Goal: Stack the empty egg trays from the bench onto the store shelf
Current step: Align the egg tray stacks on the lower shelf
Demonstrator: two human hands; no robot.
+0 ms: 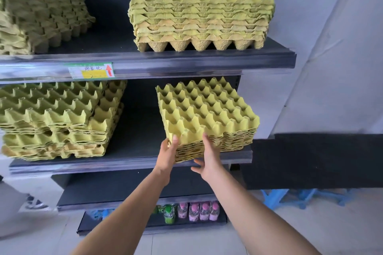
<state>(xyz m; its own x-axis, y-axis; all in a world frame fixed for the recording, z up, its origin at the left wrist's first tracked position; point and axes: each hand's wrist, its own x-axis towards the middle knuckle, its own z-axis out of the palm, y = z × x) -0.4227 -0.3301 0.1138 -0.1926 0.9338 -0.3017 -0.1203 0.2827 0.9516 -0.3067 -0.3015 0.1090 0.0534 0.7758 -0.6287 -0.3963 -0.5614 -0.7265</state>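
A stack of several yellow-green egg trays (207, 109) sits on the right side of the middle shelf (132, 161), turned at an angle, its near corner jutting over the shelf's front edge. My left hand (167, 152) holds that near corner, thumb on the top tray and fingers against the left side. My right hand (208, 158) touches the stack's front side with a straight finger pointing up, its other fingers spread below the stack's edge.
More tray stacks stand on the middle shelf's left (60, 118), the upper shelf's left (41, 16) and its right (199, 16). A price label (91, 70) is on the upper shelf's edge. Bottles (194, 211) line the bottom shelf. A black-covered bench (315, 161) stands to the right.
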